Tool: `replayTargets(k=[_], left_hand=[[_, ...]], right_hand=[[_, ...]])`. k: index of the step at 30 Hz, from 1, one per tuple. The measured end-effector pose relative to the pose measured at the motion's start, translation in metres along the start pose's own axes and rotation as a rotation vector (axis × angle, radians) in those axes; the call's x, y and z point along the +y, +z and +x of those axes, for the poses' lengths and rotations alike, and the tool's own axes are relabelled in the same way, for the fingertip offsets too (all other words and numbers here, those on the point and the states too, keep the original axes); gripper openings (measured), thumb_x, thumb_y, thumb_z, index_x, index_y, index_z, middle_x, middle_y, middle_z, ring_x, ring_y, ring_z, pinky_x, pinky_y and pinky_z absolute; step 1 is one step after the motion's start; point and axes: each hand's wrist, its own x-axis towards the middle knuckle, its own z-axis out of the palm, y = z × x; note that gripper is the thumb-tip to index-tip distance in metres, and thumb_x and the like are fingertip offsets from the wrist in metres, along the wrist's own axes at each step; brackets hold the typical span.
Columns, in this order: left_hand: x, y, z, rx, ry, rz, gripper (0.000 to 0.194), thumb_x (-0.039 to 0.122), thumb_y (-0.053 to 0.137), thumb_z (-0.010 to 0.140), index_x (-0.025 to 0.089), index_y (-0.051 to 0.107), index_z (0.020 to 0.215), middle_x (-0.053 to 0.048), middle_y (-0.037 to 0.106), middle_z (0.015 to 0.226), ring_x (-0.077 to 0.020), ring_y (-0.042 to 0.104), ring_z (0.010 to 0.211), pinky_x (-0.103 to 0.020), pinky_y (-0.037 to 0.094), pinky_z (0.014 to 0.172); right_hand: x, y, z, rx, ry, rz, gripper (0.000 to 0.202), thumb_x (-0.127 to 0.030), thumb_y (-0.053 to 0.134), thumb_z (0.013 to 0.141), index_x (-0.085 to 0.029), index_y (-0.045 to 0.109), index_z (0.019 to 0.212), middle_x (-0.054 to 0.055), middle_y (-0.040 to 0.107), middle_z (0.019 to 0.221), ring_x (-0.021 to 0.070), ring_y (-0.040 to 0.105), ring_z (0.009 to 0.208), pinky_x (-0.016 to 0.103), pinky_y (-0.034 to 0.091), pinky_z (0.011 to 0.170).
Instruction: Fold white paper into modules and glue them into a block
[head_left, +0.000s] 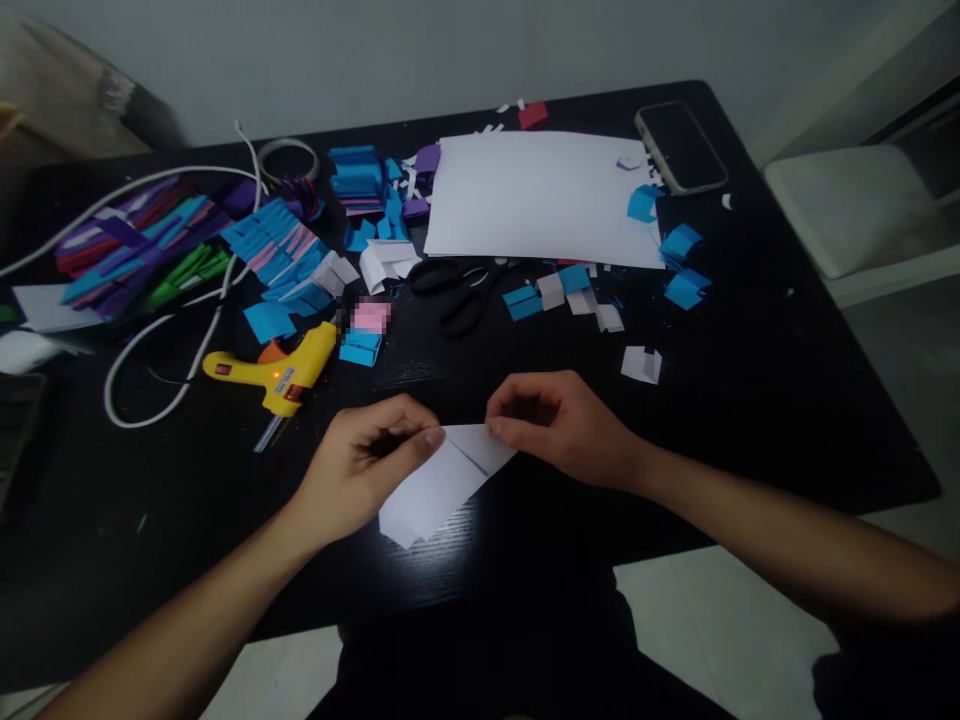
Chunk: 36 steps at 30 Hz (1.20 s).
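Observation:
Close to the table's front edge, a piece of white paper is held between my two hands. My left hand pinches its upper left part between thumb and fingers. At the upper right corner, my right hand pinches the same paper. A dark slanting line, a fold or a slit, runs across the paper between the hands; I cannot tell which. Black scissors lie beyond my hands, and a yellow glue gun with a lit orange light rests to the left.
White sheets lie at the back beside a phone. Folded blue and pink paper pieces and bundled coloured strips fill the left. A white cable loops there. Small blue pieces are scattered on the black table.

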Motion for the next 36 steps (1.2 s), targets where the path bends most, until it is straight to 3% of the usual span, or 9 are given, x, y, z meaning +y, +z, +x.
replayTargets(k=[8, 17, 27, 32, 36], left_hand=[[-0.002, -0.001, 0.000, 0.002, -0.050, -0.021, 0.016, 0.029, 0.067, 0.094, 0.017, 0.072, 0.084, 0.003, 0.063, 0.063, -0.0077, 0.055, 0.053, -0.016, 0.042, 0.048], [0.002, 0.010, -0.002, -0.098, 0.094, 0.079, 0.008, 0.022, 0.069, 0.095, 0.019, 0.074, 0.090, 0.001, 0.074, 0.075, -0.0088, 0.065, 0.062, -0.017, 0.048, 0.056], [0.001, 0.007, -0.003, -0.148, 0.097, 0.101, 0.012, 0.020, 0.062, 0.097, 0.018, 0.071, 0.091, 0.002, 0.071, 0.075, -0.0076, 0.063, 0.063, -0.016, 0.047, 0.057], [0.002, 0.006, -0.003, -0.116, 0.116, 0.102, 0.012, 0.020, 0.062, 0.097, 0.017, 0.071, 0.089, 0.001, 0.069, 0.074, -0.0081, 0.060, 0.061, -0.017, 0.045, 0.054], [-0.001, -0.002, -0.001, -0.010, 0.053, 0.067, 0.013, 0.023, 0.065, 0.095, 0.017, 0.070, 0.085, 0.004, 0.061, 0.064, -0.0074, 0.052, 0.055, -0.017, 0.038, 0.048]], right_hand=[[-0.002, -0.002, -0.002, 0.006, -0.018, 0.025, 0.006, -0.021, 0.070, 0.084, -0.016, 0.071, 0.082, -0.001, 0.066, 0.076, 0.0114, 0.059, 0.069, 0.024, 0.046, 0.061], [0.000, 0.012, -0.005, -0.062, -0.002, 0.051, 0.009, -0.024, 0.076, 0.084, -0.016, 0.072, 0.086, -0.002, 0.065, 0.072, 0.0099, 0.058, 0.064, 0.021, 0.045, 0.057], [0.000, 0.010, -0.004, -0.073, -0.006, -0.014, 0.008, -0.024, 0.072, 0.086, -0.016, 0.071, 0.086, -0.002, 0.066, 0.073, 0.0100, 0.059, 0.065, 0.022, 0.047, 0.058], [-0.001, 0.008, -0.004, -0.072, 0.000, -0.043, 0.006, -0.023, 0.071, 0.085, -0.017, 0.070, 0.083, -0.003, 0.065, 0.073, 0.0096, 0.058, 0.064, 0.022, 0.046, 0.057], [0.000, 0.000, -0.002, 0.008, -0.014, -0.105, 0.003, -0.020, 0.070, 0.084, -0.017, 0.070, 0.082, -0.003, 0.065, 0.073, 0.0100, 0.058, 0.065, 0.022, 0.047, 0.059]])
